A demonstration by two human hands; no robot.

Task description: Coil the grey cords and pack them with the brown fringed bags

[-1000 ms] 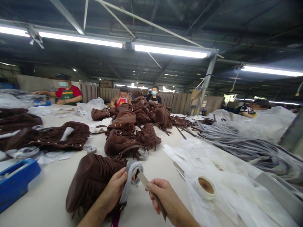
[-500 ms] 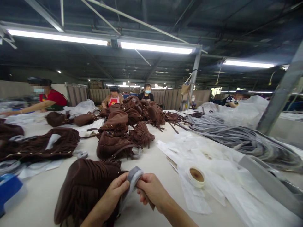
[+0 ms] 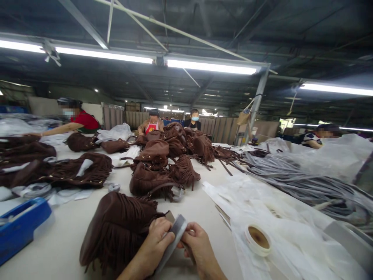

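My left hand (image 3: 155,243) is closed around a flat grey strip (image 3: 177,227) that looks wrapped in clear plastic, with its thumb pressed on the face. Fingers bent, my right hand (image 3: 198,243) pinches the strip's right edge. A brownish flat band (image 3: 190,254) shows below the right fingers, and a similar end pokes up above the left hand. Whether these are one piece I cannot tell. Just left of my hands lies a dark brown fringed bag (image 3: 113,229), partly covered by my left hand and forearm.
More brown fringed bags (image 3: 154,177) are heaped up the table's middle. At left stands a blue tape dispenser (image 3: 26,229). A tape roll (image 3: 258,240) sits on white sheets (image 3: 279,217) at right. Grey strips (image 3: 291,175) lie bundled beyond. Several people work across the table.
The grey strip was curved over at its top and now stands straighter and tilted. My left hand has turned over more, its back showing. The view has swung left.
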